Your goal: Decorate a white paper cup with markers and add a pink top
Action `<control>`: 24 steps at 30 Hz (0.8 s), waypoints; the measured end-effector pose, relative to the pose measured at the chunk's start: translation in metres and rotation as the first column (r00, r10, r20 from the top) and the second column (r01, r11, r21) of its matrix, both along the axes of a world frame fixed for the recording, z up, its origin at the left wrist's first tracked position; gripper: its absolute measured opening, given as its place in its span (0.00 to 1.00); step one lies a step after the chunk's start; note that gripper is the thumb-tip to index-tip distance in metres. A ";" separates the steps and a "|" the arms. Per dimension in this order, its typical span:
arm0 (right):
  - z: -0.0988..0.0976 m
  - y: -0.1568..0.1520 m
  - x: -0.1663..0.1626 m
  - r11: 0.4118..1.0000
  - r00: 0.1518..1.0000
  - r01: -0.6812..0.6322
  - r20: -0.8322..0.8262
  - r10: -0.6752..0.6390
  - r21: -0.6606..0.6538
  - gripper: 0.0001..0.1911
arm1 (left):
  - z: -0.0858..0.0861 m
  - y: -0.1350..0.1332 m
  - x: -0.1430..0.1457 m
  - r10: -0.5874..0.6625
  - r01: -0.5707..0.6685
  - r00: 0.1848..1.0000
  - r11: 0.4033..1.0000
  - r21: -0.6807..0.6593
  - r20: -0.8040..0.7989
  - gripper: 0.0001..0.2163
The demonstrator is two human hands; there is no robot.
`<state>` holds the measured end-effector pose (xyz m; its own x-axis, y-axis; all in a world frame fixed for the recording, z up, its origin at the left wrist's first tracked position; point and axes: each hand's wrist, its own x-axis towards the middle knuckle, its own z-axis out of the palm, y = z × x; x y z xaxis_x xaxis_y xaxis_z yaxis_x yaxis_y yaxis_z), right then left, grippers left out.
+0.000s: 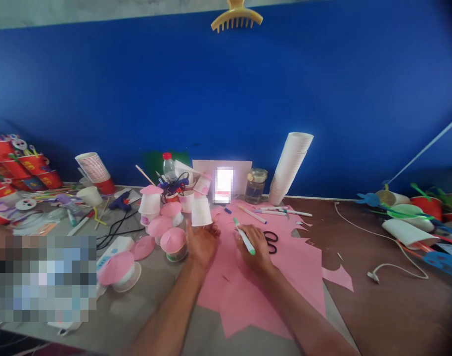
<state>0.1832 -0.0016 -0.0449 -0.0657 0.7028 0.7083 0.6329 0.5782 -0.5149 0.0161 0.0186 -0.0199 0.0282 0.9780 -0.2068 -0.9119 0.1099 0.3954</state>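
My left hand [203,243] holds a white paper cup [201,213] from below, mouth down, its fingers partly hidden by the rim. In my right hand [256,251] is a white marker with green ends [245,238], gripped like a pen and slanting up to the left, apart from the cup. Both hands are above large pink paper sheets [263,301]. Black scissor handles [271,242] show just right of my right hand. Left of my left hand stand several paper cups topped with pink paper discs [174,241].
A phone with a bright screen [223,185] leans at the back beside a glass jar [256,185]. A tall leaning stack of white cups [291,168] rises behind. Markers [252,214] lie on the paper. A blue glue gun [121,200] and a white cable [400,265] are farther out.
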 end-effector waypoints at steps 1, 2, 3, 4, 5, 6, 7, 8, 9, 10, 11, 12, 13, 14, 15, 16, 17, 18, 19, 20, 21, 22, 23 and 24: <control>-0.001 0.002 0.001 1.000 0.997 -0.018 0.079 0.019 -0.011 0.13 | 0.002 -0.002 0.001 0.007 -0.007 1.000 1.000 -0.004 0.005 0.23; -0.002 0.002 0.000 0.998 0.987 -0.044 0.152 0.049 -0.035 0.16 | 0.004 -0.003 0.003 0.007 -0.007 1.000 1.000 -0.006 0.008 0.23; -0.003 0.002 -0.001 0.995 0.973 -0.066 0.217 0.080 -0.071 0.19 | 0.005 -0.004 0.004 0.006 -0.006 1.000 1.000 -0.007 0.011 0.23; -0.003 0.001 -0.002 0.990 0.956 -0.081 0.273 0.110 -0.113 0.23 | 0.006 -0.004 0.004 0.004 -0.004 1.000 1.000 -0.008 0.012 0.23; -0.003 -0.001 -0.004 0.984 0.938 -0.086 0.320 0.134 -0.158 0.27 | 0.006 -0.004 0.004 0.001 -0.001 1.000 1.000 -0.003 0.012 0.23; -0.002 -0.003 -0.005 0.976 0.922 -0.086 0.355 0.154 -0.201 0.30 | 0.006 -0.004 0.004 0.000 0.000 1.000 1.000 0.000 0.012 0.23; -0.001 -0.005 -0.005 0.968 0.911 -0.083 0.376 0.170 -0.239 0.33 | 0.006 -0.003 0.004 -0.001 0.001 1.000 1.000 0.000 0.011 0.23; 0.000 -0.006 -0.005 0.959 0.905 -0.083 0.382 0.187 -0.271 0.35 | 0.006 -0.003 0.004 -0.001 0.001 1.000 1.000 -0.001 0.010 0.23; 0.000 -0.006 -0.004 0.951 0.905 -0.095 0.372 0.206 -0.295 0.36 | 0.006 -0.003 0.004 -0.004 0.004 1.000 1.000 -0.005 0.008 0.23; 0.001 -0.004 -0.002 0.944 0.910 -0.119 0.348 0.228 -0.308 0.35 | 0.006 -0.003 0.004 -0.009 0.009 1.000 1.000 -0.008 0.006 0.23; 0.000 -0.002 0.000 0.942 0.920 -0.145 0.310 0.241 -0.304 0.32 | 0.006 -0.003 0.004 -0.016 0.016 1.000 1.000 -0.013 0.005 0.23; 0.000 0.001 0.002 0.945 0.934 -0.166 0.264 0.242 -0.282 0.27 | 0.005 -0.003 0.005 -0.024 0.024 1.000 1.000 -0.016 0.004 0.23; -0.001 0.004 0.005 0.953 0.950 -0.177 0.211 0.231 -0.247 0.23 | 0.005 -0.004 0.006 -0.034 0.034 0.999 0.999 -0.018 0.004 0.23; -0.003 0.008 0.008 0.965 0.968 -0.161 0.157 0.195 -0.206 0.19 | 0.004 -0.004 0.006 -0.045 0.045 0.999 0.999 -0.020 0.006 0.23; -0.004 0.011 0.011 0.977 0.985 -0.121 0.103 0.140 -0.174 0.16 | 0.004 -0.004 0.006 -0.054 0.054 0.999 0.998 -0.020 0.009 0.22; -0.005 0.015 0.015 0.984 0.996 -0.064 0.055 0.074 -0.164 0.14 | 0.003 -0.004 0.006 -0.059 0.060 0.998 0.998 -0.019 0.014 0.21; -0.006 0.018 0.018 0.985 1.000 0.005 0.019 -0.001 -0.172 0.14 | 0.003 -0.004 0.006 -0.063 0.064 0.998 0.998 -0.017 0.020 0.21; -0.007 0.021 0.022 0.977 0.996 0.091 -0.004 -0.094 -0.194 0.13 | 0.002 -0.003 0.005 -0.061 0.061 0.998 0.998 -0.013 0.027 0.20; -0.007 0.023 0.026 0.968 0.990 0.140 -0.002 -0.143 -0.208 0.14 | 0.002 -0.003 0.004 -0.055 0.056 0.998 0.998 -0.009 0.037 0.20; -0.007 0.026 0.031 0.960 0.985 0.172 0.007 -0.175 -0.222 0.15 | 0.001 -0.002 0.003 -0.047 0.047 0.998 0.999 -0.007 0.049 0.20; -0.006 0.029 0.035 0.949 0.978 0.206 0.022 -0.207 -0.239 0.16 | 0.000 -0.001 0.001 -0.038 0.039 0.997 0.999 -0.008 0.064 0.20; -0.005 0.033 0.038 0.936 0.971 0.237 0.043 -0.234 -0.259 0.17 | -0.001 0.000 0.000 -0.031 0.032 0.996 0.999 -0.008 0.080 0.20; -0.002 0.038 0.042 0.921 0.964 0.267 0.072 -0.258 -0.282 0.18 | -0.002 0.001 -0.002 -0.027 0.028 0.995 1.000 -0.008 0.097 0.20; 0.001 0.043 0.044 0.905 0.954 0.298 0.106 -0.279 -0.304 0.18 | -0.003 0.002 -0.003 -0.025 0.026 0.993 1.000 -0.008 0.111 0.20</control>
<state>0.2276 0.0419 -0.0439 0.1385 0.8822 0.4500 0.7824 0.1811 -0.5958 0.0129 0.0210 -0.0229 0.0767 0.9746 -0.2106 -0.9469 0.1373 0.2908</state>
